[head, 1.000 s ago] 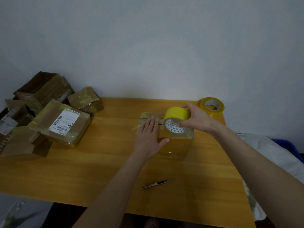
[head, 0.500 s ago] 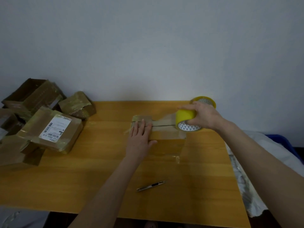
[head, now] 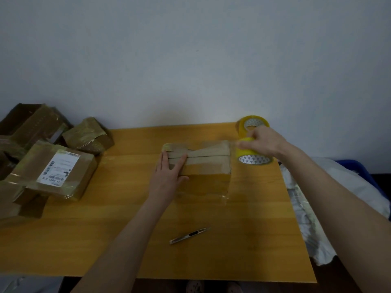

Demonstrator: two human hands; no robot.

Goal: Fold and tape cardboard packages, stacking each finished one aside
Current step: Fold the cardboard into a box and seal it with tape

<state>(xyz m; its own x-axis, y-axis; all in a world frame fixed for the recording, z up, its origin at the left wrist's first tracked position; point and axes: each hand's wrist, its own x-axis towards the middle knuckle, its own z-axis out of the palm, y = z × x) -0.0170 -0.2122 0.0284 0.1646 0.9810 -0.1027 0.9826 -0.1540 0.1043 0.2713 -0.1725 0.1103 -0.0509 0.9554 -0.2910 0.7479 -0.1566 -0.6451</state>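
Cardboard package [head: 208,182] sits on the middle of the worktop [head: 105,240], its flaps folded shut and meeting in a dark seam along the top.

Nearest the person, a slim utility knife [head: 189,235] lies on the wood in front of the package, well apart from it and from both forearms.

Beyond the knife, the left grip [head: 169,172] lies flat on the package's left end. Its fingers are straight and together, pressing down over the seam, and the thumb is spread along the front edge. A strip of clear tape [head: 211,150] runs over the top from this end to the right edge.

Just past that right edge, the right grip [head: 264,142] is curled round a yellow tape roll [head: 251,158] and holds it beside the package's far right corner, with the patterned core facing down and forward. Motion blur softens the roll.

To the left, at about the same depth, finished packages are heaped on the worktop's left end. A labelled package [head: 57,172] rests on flatter cardboard, with a small taped package [head: 88,136] behind it and an open box [head: 27,121] furthest back.

To the right, off the worktop, crumpled white plastic [head: 317,208] lies over a blue container [head: 359,170].

Behind the right grip, a second tape roll [head: 254,123] stands at the far right corner against the plain wall [head: 190,60].
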